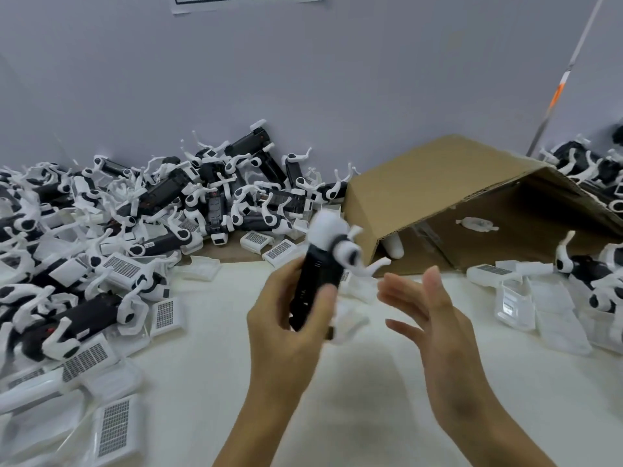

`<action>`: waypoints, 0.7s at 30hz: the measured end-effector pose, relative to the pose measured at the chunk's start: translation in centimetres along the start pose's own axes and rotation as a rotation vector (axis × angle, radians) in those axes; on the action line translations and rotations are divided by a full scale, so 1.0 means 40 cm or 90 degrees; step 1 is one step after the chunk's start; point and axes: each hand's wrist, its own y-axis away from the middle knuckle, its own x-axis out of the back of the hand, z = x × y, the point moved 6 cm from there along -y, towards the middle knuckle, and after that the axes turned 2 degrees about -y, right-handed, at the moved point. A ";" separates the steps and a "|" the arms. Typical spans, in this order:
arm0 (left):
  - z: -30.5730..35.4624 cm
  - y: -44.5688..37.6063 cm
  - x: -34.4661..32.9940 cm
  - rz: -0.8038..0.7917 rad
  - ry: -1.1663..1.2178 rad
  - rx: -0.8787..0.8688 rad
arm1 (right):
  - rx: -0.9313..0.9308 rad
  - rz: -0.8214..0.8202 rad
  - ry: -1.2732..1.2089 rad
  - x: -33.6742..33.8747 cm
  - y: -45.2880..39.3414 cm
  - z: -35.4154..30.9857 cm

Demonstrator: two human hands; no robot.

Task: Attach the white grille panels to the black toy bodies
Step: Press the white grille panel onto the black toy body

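My left hand point(290, 318) grips a black toy body point(317, 278) with white legs, held upright above the white table and blurred by motion. My right hand point(435, 315) hovers just to its right, fingers straight and spread, holding nothing. A big heap of black toy bodies point(161, 203) with white legs fills the left and back. White grille panels point(114, 423) lie scattered at the lower left, and more white grille panels point(279, 249) lie by the box.
A brown cardboard box point(438, 197) lies tipped on its side at the back right, open toward me, with a white part inside. More toy bodies point(586, 267) and clear white panels point(553, 308) sit at the right. A grey wall stands behind.
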 end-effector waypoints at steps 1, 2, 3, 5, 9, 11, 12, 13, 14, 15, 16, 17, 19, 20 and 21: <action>-0.030 0.002 -0.011 -0.018 0.183 0.169 | 0.024 0.010 0.017 0.003 0.002 -0.004; -0.050 0.012 -0.030 -0.039 0.346 0.307 | 0.065 0.005 0.057 0.002 0.006 -0.013; -0.058 0.020 -0.046 -0.056 0.462 0.393 | 0.118 -0.018 0.113 -0.005 0.014 -0.024; -0.050 0.031 -0.068 -0.070 0.551 0.465 | 0.229 -0.101 0.223 -0.032 0.038 -0.036; -0.038 0.061 -0.093 -0.081 0.599 0.530 | 0.380 -0.167 0.284 -0.067 0.069 -0.031; -0.037 0.070 -0.099 -0.089 0.614 0.538 | 0.401 -0.131 0.289 -0.061 0.066 -0.033; -0.035 0.074 -0.103 -0.094 0.625 0.540 | 0.404 -0.122 0.293 -0.058 0.064 -0.034; -0.032 0.078 -0.108 -0.103 0.632 0.543 | 0.406 -0.120 0.294 -0.056 0.064 -0.035; -0.032 0.083 -0.113 -0.112 0.636 0.546 | 0.408 -0.118 0.295 -0.055 0.064 -0.035; -0.031 0.086 -0.116 -0.118 0.641 0.551 | 0.409 -0.114 0.295 -0.055 0.065 -0.034; -0.032 0.088 -0.118 -0.119 0.646 0.555 | 0.407 -0.110 0.294 -0.056 0.066 -0.034; -0.034 0.089 -0.118 -0.119 0.652 0.558 | 0.408 -0.107 0.291 -0.058 0.067 -0.034; -0.040 0.091 -0.119 -0.117 0.660 0.563 | 0.417 -0.106 0.287 -0.061 0.070 -0.034; -0.042 0.092 -0.120 -0.116 0.663 0.563 | 0.423 -0.104 0.284 -0.063 0.072 -0.036; -0.042 0.092 -0.121 -0.118 0.665 0.560 | 0.428 -0.101 0.280 -0.063 0.074 -0.040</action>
